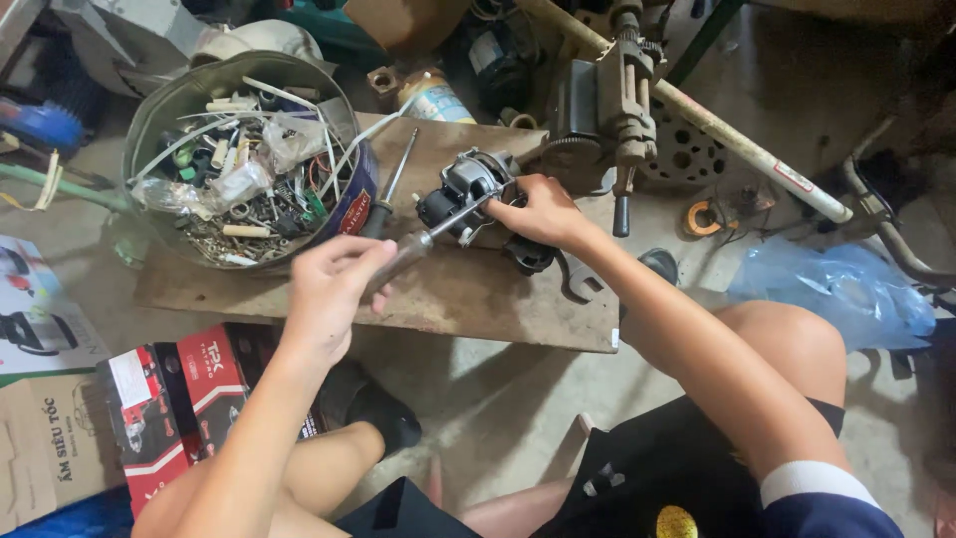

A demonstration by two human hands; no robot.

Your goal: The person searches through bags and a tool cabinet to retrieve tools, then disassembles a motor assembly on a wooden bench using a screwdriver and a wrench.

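My left hand (329, 289) grips the handle of a screwdriver (423, 242) whose shaft runs up and right into a small grey and black motor assembly (468, 194). My right hand (543, 212) holds that motor steady from its right side. The motor rests on a worn wooden board (478, 299) lying on the concrete floor. A second screwdriver (391, 187) with a dark handle lies on the board, to the left of the motor.
A round metal tin (174, 105) full of screws, wires and small parts stands on the board's left end. A bench vise (622, 95) and a long pole (737, 144) lie behind. Red cardboard boxes (174, 399) sit lower left, a blue plastic bag (846, 289) right.
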